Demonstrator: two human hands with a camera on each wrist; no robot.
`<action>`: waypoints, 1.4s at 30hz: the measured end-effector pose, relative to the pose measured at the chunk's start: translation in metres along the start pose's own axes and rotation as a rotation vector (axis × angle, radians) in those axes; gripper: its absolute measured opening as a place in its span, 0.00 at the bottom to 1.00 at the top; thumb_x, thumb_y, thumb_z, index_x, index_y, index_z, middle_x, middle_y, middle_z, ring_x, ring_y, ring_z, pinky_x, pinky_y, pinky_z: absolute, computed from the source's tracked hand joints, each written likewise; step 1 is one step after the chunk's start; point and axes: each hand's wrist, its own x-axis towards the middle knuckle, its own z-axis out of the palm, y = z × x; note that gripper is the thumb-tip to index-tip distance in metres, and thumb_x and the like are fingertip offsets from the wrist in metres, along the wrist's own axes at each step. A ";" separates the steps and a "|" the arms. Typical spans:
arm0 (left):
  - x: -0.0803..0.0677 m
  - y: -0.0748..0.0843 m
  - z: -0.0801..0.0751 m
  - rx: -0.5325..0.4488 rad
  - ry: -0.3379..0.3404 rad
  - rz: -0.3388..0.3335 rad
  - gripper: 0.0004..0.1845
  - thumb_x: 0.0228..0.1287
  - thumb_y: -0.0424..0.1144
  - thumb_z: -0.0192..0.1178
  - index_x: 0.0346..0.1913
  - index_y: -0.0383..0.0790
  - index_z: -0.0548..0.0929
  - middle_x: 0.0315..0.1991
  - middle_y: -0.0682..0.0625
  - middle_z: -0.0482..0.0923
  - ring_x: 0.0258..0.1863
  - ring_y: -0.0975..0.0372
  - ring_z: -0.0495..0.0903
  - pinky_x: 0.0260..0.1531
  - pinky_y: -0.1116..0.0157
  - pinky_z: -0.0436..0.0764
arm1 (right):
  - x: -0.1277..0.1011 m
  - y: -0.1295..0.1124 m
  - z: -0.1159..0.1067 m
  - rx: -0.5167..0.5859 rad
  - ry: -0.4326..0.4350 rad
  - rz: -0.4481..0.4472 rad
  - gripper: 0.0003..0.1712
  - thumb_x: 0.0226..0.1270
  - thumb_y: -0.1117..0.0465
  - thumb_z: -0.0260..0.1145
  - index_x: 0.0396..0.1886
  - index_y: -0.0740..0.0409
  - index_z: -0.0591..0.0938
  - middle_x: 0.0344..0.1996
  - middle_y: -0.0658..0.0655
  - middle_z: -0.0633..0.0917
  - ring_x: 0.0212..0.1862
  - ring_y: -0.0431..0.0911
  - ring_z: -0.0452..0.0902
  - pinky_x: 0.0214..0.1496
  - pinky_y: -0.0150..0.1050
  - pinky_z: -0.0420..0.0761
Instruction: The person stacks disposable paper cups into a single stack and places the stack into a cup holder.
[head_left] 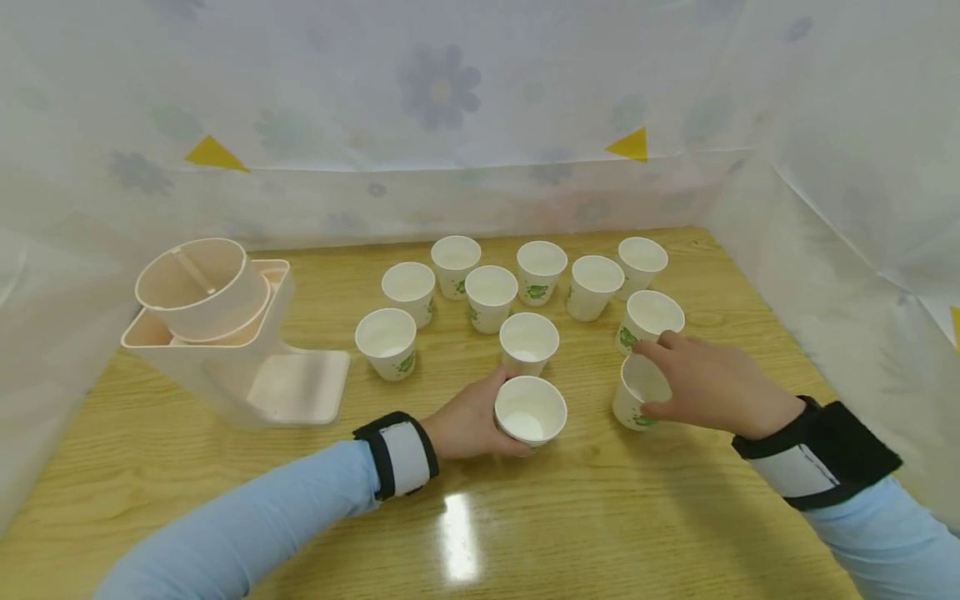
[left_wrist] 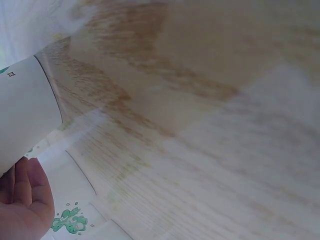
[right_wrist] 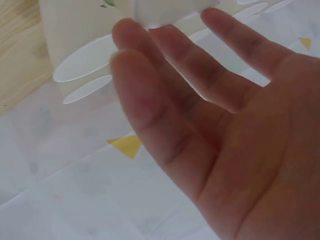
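White paper cup [head_left: 530, 410] in your gripping left hand [head_left: 468, 421] tilts, mouth toward you; your right hand [head_left: 708, 383] pinches an upright paper cup [head_left: 639, 392].

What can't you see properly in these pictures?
- Head view: most of the cup under the right hand is covered by that hand.
- Head view: the left hand hides the near side of its cup.
- Left wrist view: that cup is cut off by the left edge; the table is blurred.
- Right wrist view: blurred fingers block the cups behind.
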 end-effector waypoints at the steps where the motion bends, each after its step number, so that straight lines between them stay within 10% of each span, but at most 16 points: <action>1: 0.000 0.000 0.000 0.000 0.000 -0.003 0.42 0.39 0.38 0.76 0.59 0.42 0.63 0.55 0.48 0.74 0.54 0.60 0.74 0.58 0.61 0.71 | 0.000 -0.002 -0.002 -0.007 0.017 -0.011 0.38 0.44 0.43 0.72 0.55 0.56 0.75 0.38 0.58 0.79 0.28 0.45 0.75 0.19 0.36 0.68; 30: 0.001 0.000 -0.001 0.031 -0.009 -0.010 0.42 0.40 0.40 0.75 0.59 0.42 0.63 0.56 0.50 0.74 0.55 0.61 0.74 0.57 0.62 0.72 | 0.004 -0.049 -0.050 -0.033 0.394 -0.195 0.34 0.44 0.41 0.71 0.52 0.51 0.79 0.37 0.55 0.80 0.28 0.46 0.75 0.17 0.33 0.64; 42: 0.000 0.001 -0.001 0.031 -0.008 -0.021 0.42 0.40 0.39 0.75 0.59 0.44 0.63 0.55 0.51 0.74 0.53 0.61 0.74 0.56 0.63 0.72 | 0.008 -0.074 -0.045 0.026 0.419 -0.323 0.32 0.46 0.42 0.69 0.51 0.50 0.79 0.36 0.52 0.79 0.22 0.41 0.69 0.19 0.31 0.65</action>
